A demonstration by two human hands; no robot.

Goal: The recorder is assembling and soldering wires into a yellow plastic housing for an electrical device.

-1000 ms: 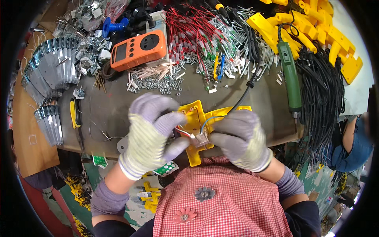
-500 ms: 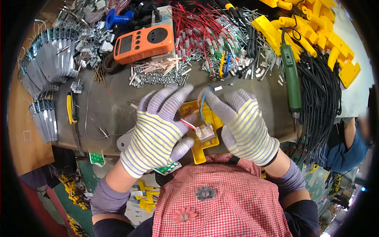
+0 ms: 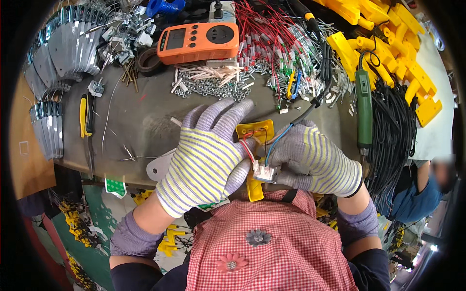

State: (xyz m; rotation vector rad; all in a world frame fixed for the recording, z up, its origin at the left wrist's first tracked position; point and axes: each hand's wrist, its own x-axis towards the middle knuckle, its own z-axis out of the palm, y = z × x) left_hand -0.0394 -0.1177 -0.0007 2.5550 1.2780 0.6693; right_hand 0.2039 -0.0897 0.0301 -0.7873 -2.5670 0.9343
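Note:
Both my hands wear striped knit gloves and work close together at the table's near edge. My left hand (image 3: 208, 150) closes its thumb and forefinger on the left side of a yellow plastic housing (image 3: 255, 190). Red and white wires (image 3: 246, 151) run past its fingertips to a small white terminal block (image 3: 263, 172) over the housing. A blue wire (image 3: 277, 140) bends from this block up to a dark cable (image 3: 306, 113). My right hand (image 3: 310, 157) is curled around the cable's end, its thumb close to the block; its fingertips are partly hidden.
An orange meter (image 3: 199, 42) stands behind loose nuts and pins. Red-wired parts (image 3: 262, 29) heap beside it. Right lie a green electric screwdriver (image 3: 363, 106), black cables (image 3: 391, 126) and yellow housings (image 3: 407, 58). Left are metal plates (image 3: 68, 43) and yellow-handled cutters (image 3: 86, 116). Another person sits far right.
My right hand has lowered and curled its fingers, with the dark cable now running into it. The left hand has drawn in against the housing. The whole view has shifted slightly.

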